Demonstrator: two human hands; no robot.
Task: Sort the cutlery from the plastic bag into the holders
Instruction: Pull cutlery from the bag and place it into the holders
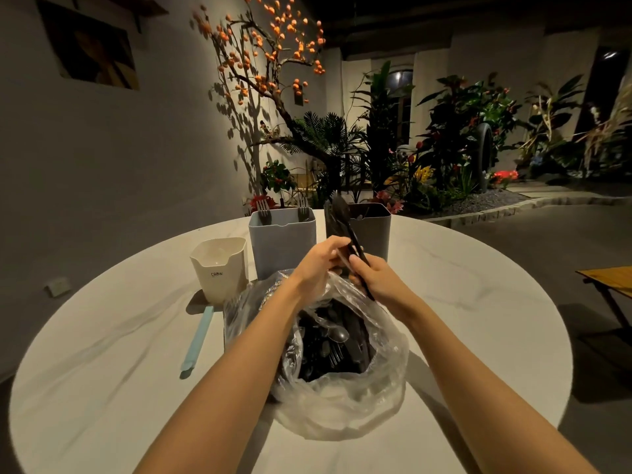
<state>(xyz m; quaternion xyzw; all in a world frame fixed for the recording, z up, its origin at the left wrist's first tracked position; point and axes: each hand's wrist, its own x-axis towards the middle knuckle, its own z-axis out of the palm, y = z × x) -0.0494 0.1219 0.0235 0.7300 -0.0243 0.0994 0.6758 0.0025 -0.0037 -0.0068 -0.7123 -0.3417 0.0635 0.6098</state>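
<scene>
A clear plastic bag [345, 401] full of black cutlery [337, 343] sits open in the middle of the round table. Above its far rim, my right hand [374, 277] grips a bundle of black spoons [343, 217] by the handles, bowls pointing up. My left hand [318, 265] meets it and pinches a clear piece at the bundle. Behind stand three holders: a white one [220, 268] at left, a blue-grey one [282, 244] with two forks [263, 212] sticking out, and a dark grey one [371, 230] at right.
A light blue utensil [198, 336] lies on the white table [102, 388] left of the bag. A wooden table corner [608, 278] stands at the right. Plants and a tree with orange fruit fill the background.
</scene>
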